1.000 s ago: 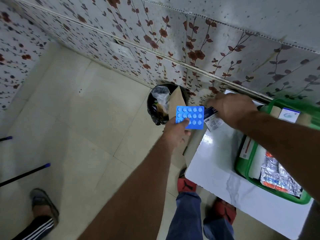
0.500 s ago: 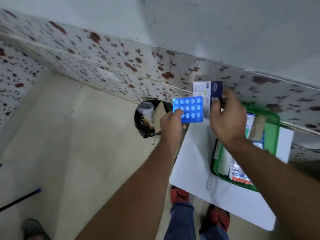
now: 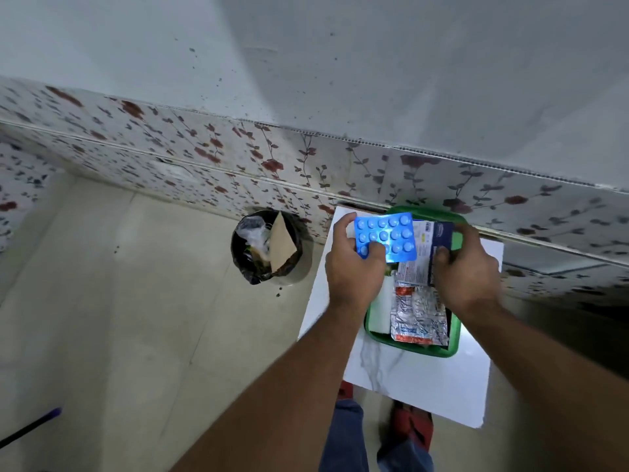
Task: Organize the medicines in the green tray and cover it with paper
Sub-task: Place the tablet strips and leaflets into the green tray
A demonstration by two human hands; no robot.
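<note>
The green tray [image 3: 439, 350] sits on a small white marble-look table [image 3: 408, 379] against the wall. Inside lie silver foil medicine strips [image 3: 420, 316] and a white roll or box [image 3: 379, 311] along its left side. My left hand [image 3: 352, 270] holds a bright blue blister pack [image 3: 386, 238] over the tray's far end, thumb on its face. My right hand [image 3: 468, 270] grips a white and dark blue medicine box [image 3: 425, 252] just right of the blister pack, also above the tray. Both hands hide the tray's middle.
A black bin [image 3: 267, 247] with a plastic bag and a brown cardboard piece stands on the tiled floor left of the table. Floral wall tiles run behind. My feet in red shoes [image 3: 410, 424] are under the table's near edge. A dark stick [image 3: 30, 425] lies at the far left.
Both hands moved right from beside the bin to above the green tray, carrying the blue blister pack and the box. The view tilted up and right, centring the table.
</note>
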